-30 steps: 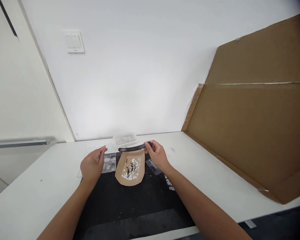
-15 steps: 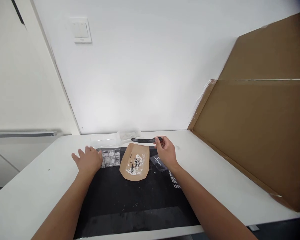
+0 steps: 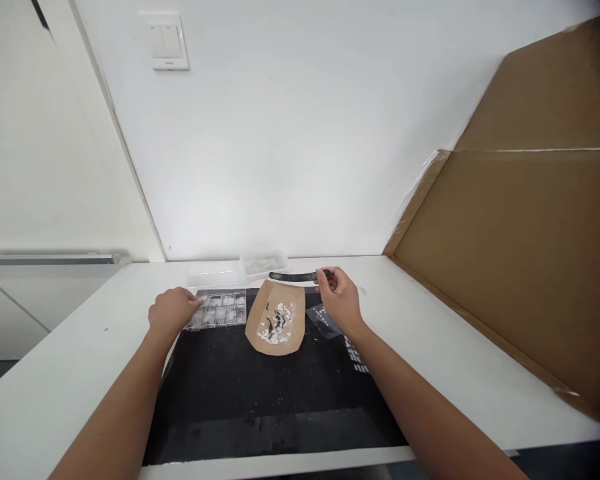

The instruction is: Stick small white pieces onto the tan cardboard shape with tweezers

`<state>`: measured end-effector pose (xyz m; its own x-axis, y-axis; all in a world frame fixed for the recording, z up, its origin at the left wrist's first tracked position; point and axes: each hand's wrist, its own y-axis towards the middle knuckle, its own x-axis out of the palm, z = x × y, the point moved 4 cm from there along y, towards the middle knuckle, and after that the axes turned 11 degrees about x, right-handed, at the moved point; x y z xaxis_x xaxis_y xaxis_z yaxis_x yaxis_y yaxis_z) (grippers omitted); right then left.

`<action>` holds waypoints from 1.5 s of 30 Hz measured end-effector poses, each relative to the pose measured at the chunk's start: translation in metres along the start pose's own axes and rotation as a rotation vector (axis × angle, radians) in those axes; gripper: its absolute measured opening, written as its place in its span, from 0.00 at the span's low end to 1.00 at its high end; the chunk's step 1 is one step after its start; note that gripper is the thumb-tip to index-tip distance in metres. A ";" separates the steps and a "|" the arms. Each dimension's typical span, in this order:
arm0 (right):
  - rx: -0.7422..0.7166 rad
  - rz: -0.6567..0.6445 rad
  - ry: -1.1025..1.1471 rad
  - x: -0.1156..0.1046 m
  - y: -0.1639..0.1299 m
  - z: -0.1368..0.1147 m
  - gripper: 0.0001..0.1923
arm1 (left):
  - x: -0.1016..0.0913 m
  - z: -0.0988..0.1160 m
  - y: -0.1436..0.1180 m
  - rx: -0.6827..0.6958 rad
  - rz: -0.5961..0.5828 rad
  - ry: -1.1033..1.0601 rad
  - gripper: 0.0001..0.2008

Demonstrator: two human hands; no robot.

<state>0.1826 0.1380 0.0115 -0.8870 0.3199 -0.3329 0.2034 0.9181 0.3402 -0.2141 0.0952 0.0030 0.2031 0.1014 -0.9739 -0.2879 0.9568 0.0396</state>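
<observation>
Above brown paper, slim curved black strip.

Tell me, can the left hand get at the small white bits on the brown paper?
Probably yes: the left hand rests beside the brown paper, and nothing covers the white bits.

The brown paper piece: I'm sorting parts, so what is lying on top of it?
On the brown paper piece lies a small heap of white bits mixed with a few dark ones. What they are is too small to tell.
</observation>
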 end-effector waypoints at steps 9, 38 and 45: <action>0.000 -0.009 0.002 0.000 0.001 -0.002 0.19 | -0.006 -0.007 0.002 -0.026 0.017 -0.112 0.16; -0.043 -0.070 0.038 0.004 0.000 0.000 0.22 | -0.010 0.033 -0.015 0.173 0.528 -1.045 0.28; -0.069 -0.185 0.171 0.017 -0.012 -0.007 0.21 | 0.010 0.075 -0.030 0.318 0.394 -1.228 0.25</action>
<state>0.1616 0.1306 0.0081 -0.9649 0.0982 -0.2436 0.0074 0.9373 0.3486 -0.1335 0.0873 0.0088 0.9137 0.4022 -0.0584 -0.3261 0.8114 0.4850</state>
